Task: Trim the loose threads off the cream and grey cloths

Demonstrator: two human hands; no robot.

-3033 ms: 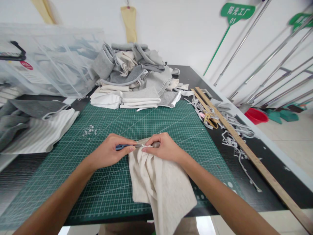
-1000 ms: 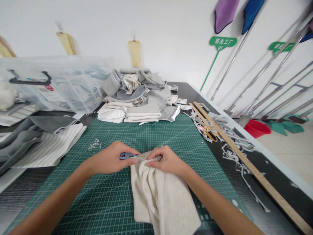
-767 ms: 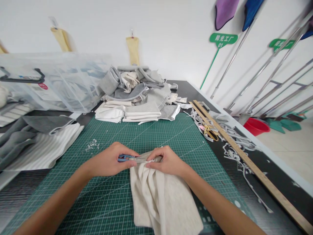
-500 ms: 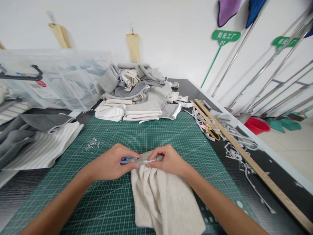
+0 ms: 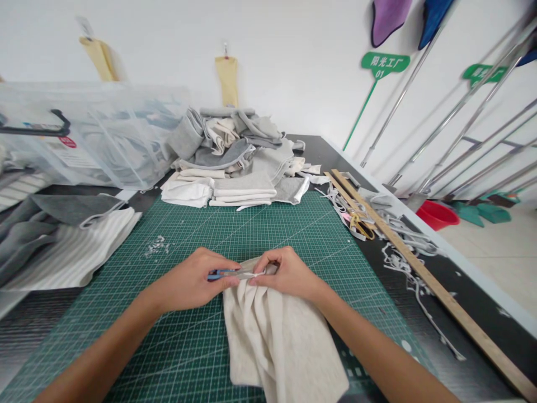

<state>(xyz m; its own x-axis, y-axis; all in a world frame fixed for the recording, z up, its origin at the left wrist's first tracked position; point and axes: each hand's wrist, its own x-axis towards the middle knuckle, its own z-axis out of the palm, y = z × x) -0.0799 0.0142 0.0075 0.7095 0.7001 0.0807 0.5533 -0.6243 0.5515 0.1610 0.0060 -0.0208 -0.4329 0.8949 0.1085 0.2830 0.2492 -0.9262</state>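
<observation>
Closed around a pair of blue-handled thread snips (image 5: 218,274), my left hand (image 5: 197,279) points the metal blades to the right. Those blades meet the gathered upper edge of a beige cloth (image 5: 289,341). My right hand (image 5: 286,274) pinches that edge between thumb and fingers, close to the blade tips. From there the cloth hangs in folds toward me and lies on the green cutting mat (image 5: 176,347). The exact spot where the blades touch the cloth is partly hidden by my fingers.
Small white scraps (image 5: 157,246) lie on the mat. Behind stands a pile of folded grey and cream fabric (image 5: 243,187), beside a clear plastic bin (image 5: 117,140). Grey and striped cloths (image 5: 79,240) lie left. A long wooden ruler (image 5: 419,274) and cord offcuts (image 5: 398,260) lie right.
Both hands hold the same grips at the cloth's edge, with only slight finger movement. The whole view has shifted slightly.
</observation>
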